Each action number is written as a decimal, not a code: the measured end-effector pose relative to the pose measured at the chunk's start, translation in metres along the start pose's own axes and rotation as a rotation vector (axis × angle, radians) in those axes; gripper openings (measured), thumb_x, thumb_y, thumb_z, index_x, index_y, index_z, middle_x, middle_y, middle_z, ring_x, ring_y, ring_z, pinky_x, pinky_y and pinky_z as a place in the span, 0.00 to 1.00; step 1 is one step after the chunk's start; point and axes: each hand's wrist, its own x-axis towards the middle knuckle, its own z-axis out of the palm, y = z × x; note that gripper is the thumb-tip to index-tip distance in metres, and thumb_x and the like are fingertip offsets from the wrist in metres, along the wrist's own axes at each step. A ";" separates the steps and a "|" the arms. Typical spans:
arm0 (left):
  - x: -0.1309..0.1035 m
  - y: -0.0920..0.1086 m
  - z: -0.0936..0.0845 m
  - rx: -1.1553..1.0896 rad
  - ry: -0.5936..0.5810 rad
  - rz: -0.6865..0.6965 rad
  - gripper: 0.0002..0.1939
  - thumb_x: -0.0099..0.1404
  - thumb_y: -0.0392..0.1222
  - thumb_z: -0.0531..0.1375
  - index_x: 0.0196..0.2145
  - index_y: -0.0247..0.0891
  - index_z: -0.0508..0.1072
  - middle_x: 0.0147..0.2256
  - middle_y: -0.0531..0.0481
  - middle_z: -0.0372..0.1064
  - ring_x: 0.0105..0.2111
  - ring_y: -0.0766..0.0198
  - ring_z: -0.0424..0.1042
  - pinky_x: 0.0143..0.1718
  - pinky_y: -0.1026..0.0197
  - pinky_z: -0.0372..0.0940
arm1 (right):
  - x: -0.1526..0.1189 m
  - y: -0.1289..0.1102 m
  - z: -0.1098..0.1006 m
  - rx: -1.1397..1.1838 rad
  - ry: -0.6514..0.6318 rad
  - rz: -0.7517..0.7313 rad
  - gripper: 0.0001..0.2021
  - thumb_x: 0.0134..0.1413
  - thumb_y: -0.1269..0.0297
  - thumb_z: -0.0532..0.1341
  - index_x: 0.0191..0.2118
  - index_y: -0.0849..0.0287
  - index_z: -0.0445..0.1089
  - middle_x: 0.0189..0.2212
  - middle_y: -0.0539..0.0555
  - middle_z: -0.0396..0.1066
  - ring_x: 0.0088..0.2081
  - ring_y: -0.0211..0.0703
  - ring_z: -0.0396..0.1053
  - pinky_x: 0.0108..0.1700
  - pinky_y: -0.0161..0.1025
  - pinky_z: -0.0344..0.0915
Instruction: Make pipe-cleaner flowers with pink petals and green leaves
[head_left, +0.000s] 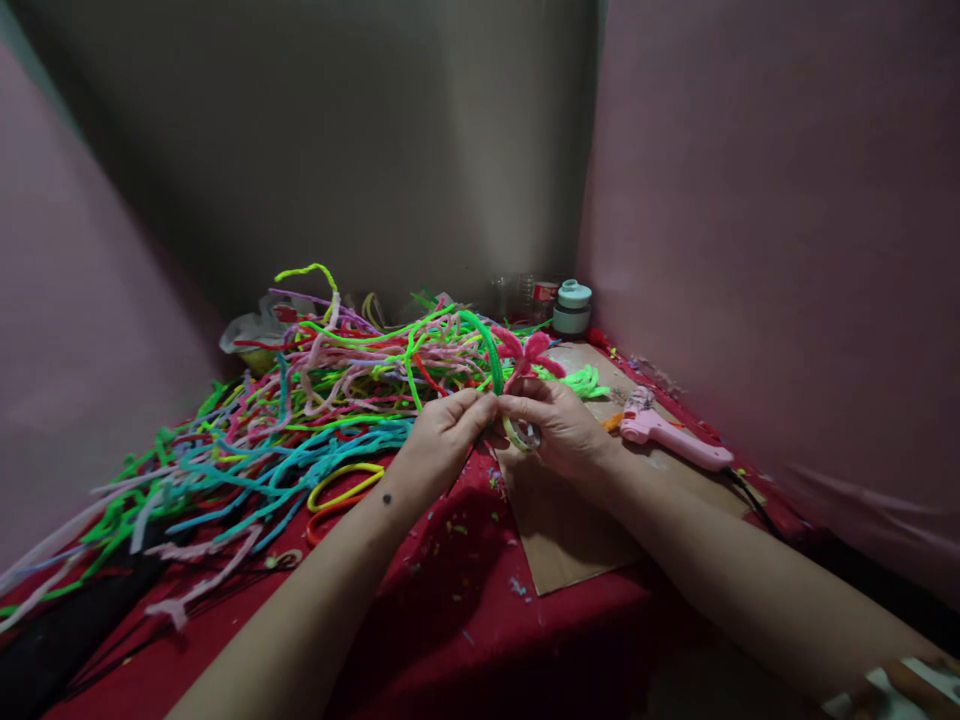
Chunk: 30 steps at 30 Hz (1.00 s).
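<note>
We list one left hand [452, 418], finger and thumb pinched around a bright-green fuzzy pipe-cleaner strand [491, 345], and one right hand [559, 422], pinched on a pink petal-shaped fuzzy piece [534, 350], above red cloth [442, 590]: seemingly mid-joining, next needing steady fingertips.

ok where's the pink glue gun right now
In the head view, the pink glue gun lies on the cardboard, to the right of the person's right hand.
</note>
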 end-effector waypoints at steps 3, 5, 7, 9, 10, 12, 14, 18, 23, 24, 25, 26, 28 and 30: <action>-0.001 -0.003 0.001 0.185 0.039 0.066 0.09 0.56 0.43 0.60 0.23 0.36 0.72 0.21 0.52 0.67 0.23 0.67 0.66 0.27 0.67 0.59 | -0.001 -0.002 0.002 -0.095 0.033 -0.046 0.11 0.35 0.62 0.68 0.23 0.61 0.67 0.16 0.45 0.61 0.19 0.30 0.54 0.22 0.32 0.48; -0.001 -0.007 0.001 0.259 0.061 0.072 0.09 0.58 0.42 0.58 0.24 0.37 0.73 0.20 0.52 0.67 0.22 0.68 0.65 0.26 0.67 0.59 | -0.002 -0.003 0.002 -0.168 0.034 -0.082 0.10 0.38 0.62 0.67 0.23 0.61 0.67 0.16 0.44 0.59 0.19 0.30 0.53 0.21 0.32 0.47; -0.001 -0.009 0.001 0.291 0.069 0.067 0.10 0.59 0.42 0.57 0.23 0.37 0.73 0.18 0.53 0.66 0.19 0.69 0.64 0.23 0.67 0.57 | -0.003 -0.003 0.001 -0.213 0.015 -0.110 0.08 0.40 0.63 0.66 0.23 0.61 0.67 0.15 0.44 0.58 0.19 0.30 0.52 0.22 0.33 0.46; 0.000 -0.007 0.002 0.282 0.071 0.053 0.11 0.59 0.41 0.56 0.21 0.36 0.71 0.17 0.54 0.64 0.17 0.70 0.61 0.21 0.67 0.55 | -0.003 -0.002 0.000 -0.195 -0.021 -0.124 0.07 0.42 0.64 0.65 0.24 0.60 0.68 0.16 0.44 0.59 0.19 0.30 0.53 0.23 0.33 0.48; -0.001 -0.006 0.002 0.258 0.080 0.040 0.12 0.59 0.41 0.57 0.19 0.36 0.69 0.16 0.54 0.62 0.16 0.71 0.59 0.20 0.68 0.54 | -0.003 -0.002 -0.001 -0.174 -0.044 -0.130 0.06 0.44 0.64 0.64 0.25 0.60 0.68 0.17 0.45 0.60 0.20 0.30 0.54 0.24 0.33 0.49; -0.001 -0.002 0.003 0.184 0.096 -0.009 0.13 0.58 0.41 0.57 0.18 0.36 0.67 0.14 0.56 0.58 0.15 0.73 0.55 0.17 0.68 0.50 | -0.004 -0.003 -0.001 -0.138 -0.095 -0.143 0.05 0.45 0.64 0.63 0.27 0.60 0.69 0.20 0.46 0.62 0.22 0.32 0.57 0.26 0.34 0.52; -0.001 0.002 0.004 0.106 0.088 -0.066 0.14 0.58 0.42 0.57 0.18 0.35 0.65 0.13 0.57 0.55 0.14 0.75 0.51 0.16 0.69 0.47 | -0.005 -0.005 0.001 -0.150 -0.165 -0.164 0.05 0.44 0.65 0.64 0.30 0.59 0.70 0.23 0.47 0.64 0.25 0.34 0.60 0.29 0.35 0.55; -0.001 0.004 0.002 -0.006 0.056 -0.116 0.11 0.57 0.42 0.58 0.20 0.35 0.66 0.13 0.58 0.54 0.13 0.75 0.51 0.15 0.69 0.45 | -0.005 -0.011 0.004 -0.233 -0.234 -0.185 0.10 0.38 0.68 0.66 0.31 0.59 0.70 0.24 0.48 0.65 0.27 0.35 0.61 0.29 0.34 0.56; 0.000 0.002 -0.001 -0.109 0.029 -0.106 0.11 0.56 0.42 0.59 0.21 0.34 0.66 0.16 0.57 0.59 0.13 0.76 0.53 0.15 0.69 0.47 | -0.004 -0.012 0.001 -0.133 -0.157 -0.076 0.09 0.37 0.70 0.66 0.31 0.59 0.70 0.23 0.46 0.65 0.20 0.29 0.53 0.21 0.32 0.46; 0.000 0.001 -0.002 -0.123 0.024 -0.108 0.12 0.57 0.42 0.59 0.21 0.34 0.66 0.16 0.57 0.59 0.13 0.76 0.53 0.15 0.69 0.46 | -0.004 -0.011 0.000 -0.093 -0.136 -0.052 0.10 0.36 0.71 0.67 0.30 0.59 0.70 0.22 0.45 0.64 0.19 0.28 0.52 0.21 0.32 0.45; 0.000 0.001 -0.002 -0.134 0.017 -0.112 0.12 0.57 0.42 0.59 0.21 0.34 0.66 0.16 0.57 0.60 0.13 0.77 0.53 0.15 0.69 0.46 | -0.004 -0.011 0.000 -0.058 -0.116 -0.035 0.10 0.34 0.71 0.67 0.29 0.59 0.70 0.21 0.45 0.64 0.19 0.28 0.52 0.21 0.32 0.45; 0.000 0.001 -0.003 -0.142 0.009 -0.116 0.12 0.57 0.42 0.59 0.21 0.34 0.66 0.17 0.57 0.60 0.13 0.77 0.53 0.15 0.69 0.46 | -0.004 -0.011 0.000 -0.035 -0.099 -0.026 0.10 0.34 0.71 0.68 0.28 0.59 0.70 0.21 0.45 0.64 0.19 0.28 0.53 0.22 0.32 0.45; 0.000 0.000 -0.004 -0.142 -0.005 -0.118 0.13 0.58 0.43 0.59 0.21 0.34 0.66 0.17 0.56 0.61 0.13 0.77 0.54 0.15 0.69 0.45 | -0.004 -0.011 0.000 -0.013 -0.077 -0.035 0.09 0.33 0.70 0.68 0.26 0.60 0.71 0.19 0.45 0.65 0.20 0.29 0.55 0.23 0.32 0.45; -0.001 0.000 -0.005 -0.123 -0.015 -0.108 0.13 0.59 0.43 0.59 0.21 0.33 0.66 0.17 0.56 0.61 0.14 0.76 0.54 0.16 0.69 0.46 | -0.004 -0.012 0.001 0.000 -0.060 -0.039 0.07 0.32 0.70 0.69 0.24 0.59 0.72 0.19 0.46 0.66 0.20 0.29 0.56 0.23 0.33 0.46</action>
